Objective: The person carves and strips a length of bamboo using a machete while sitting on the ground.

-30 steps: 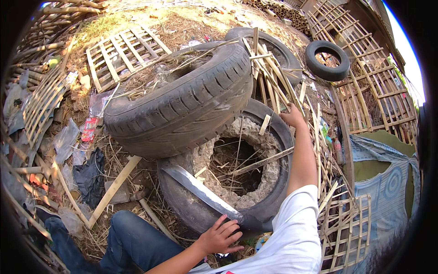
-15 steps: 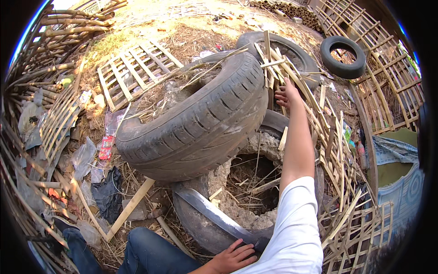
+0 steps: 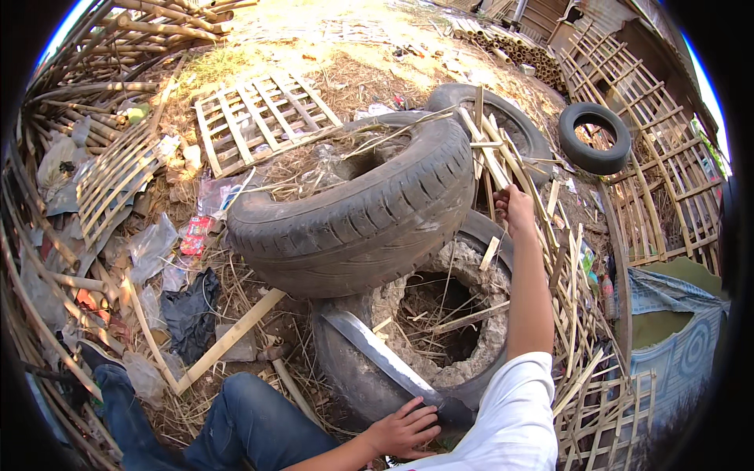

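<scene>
My right hand [image 3: 515, 207] reaches forward, its fingers closed round the lower end of a pale bamboo strip [image 3: 488, 161] in a bundle of split strips. My left hand [image 3: 404, 430] lies with fingers stretched out by the dark handle end of a machete [image 3: 381, 355]. The machete's long blade rests across the lower tyre [image 3: 345, 386], which is filled with broken concrete around a hole. Above it, a large worn tyre [image 3: 353, 235] leans tilted, holding dry debris.
Slatted bamboo panels [image 3: 259, 118] lie behind and lean at the right. Another tyre [image 3: 594, 138] stands at the far right. Bamboo poles [image 3: 149, 27] are piled at the left. Plastic bags [image 3: 151, 245] litter the ground; a blue patterned sheet [image 3: 682, 345] hangs at the right.
My right hand has drawn back a little and its fingers have closed on the strip. The view has shifted slightly. My left hand stays by the machete.
</scene>
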A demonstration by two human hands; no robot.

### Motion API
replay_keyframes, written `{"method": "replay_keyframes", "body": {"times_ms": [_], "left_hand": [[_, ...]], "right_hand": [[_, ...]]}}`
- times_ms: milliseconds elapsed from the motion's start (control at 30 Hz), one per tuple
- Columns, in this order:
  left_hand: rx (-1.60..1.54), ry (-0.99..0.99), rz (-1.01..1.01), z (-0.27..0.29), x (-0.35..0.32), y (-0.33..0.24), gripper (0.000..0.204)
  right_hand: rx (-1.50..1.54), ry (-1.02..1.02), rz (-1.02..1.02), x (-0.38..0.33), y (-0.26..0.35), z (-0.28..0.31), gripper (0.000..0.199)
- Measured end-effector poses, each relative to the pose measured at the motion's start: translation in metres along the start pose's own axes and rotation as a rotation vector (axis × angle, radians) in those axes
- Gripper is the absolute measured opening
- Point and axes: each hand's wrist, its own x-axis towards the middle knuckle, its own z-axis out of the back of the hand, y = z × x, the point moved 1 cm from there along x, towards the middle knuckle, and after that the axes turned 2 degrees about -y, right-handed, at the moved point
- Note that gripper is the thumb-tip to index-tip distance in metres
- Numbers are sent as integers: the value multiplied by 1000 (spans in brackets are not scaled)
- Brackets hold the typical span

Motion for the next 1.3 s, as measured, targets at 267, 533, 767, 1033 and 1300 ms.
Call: {"method": "replay_keyframes", "body": {"times_ms": [267, 533, 767, 1033, 1300], "left_hand": [[-56, -3, -39, 19, 8, 1, 55], [-168, -397, 203, 111, -52, 2, 59], [-1026, 13, 836, 207, -118, -3, 71], [-1168, -124, 624, 254, -202, -43, 71], [-1308, -860, 768, 272, -250, -82, 25]], "right_hand": [[311, -47, -128, -234, -17, 62, 16], [619, -68, -165, -491, -22, -4, 15], [213, 407, -91, -618, -70, -80, 12], [-44, 864, 78, -666, -80, -125, 11], [-169, 1178, 95, -685, -84, -178, 13]]}}
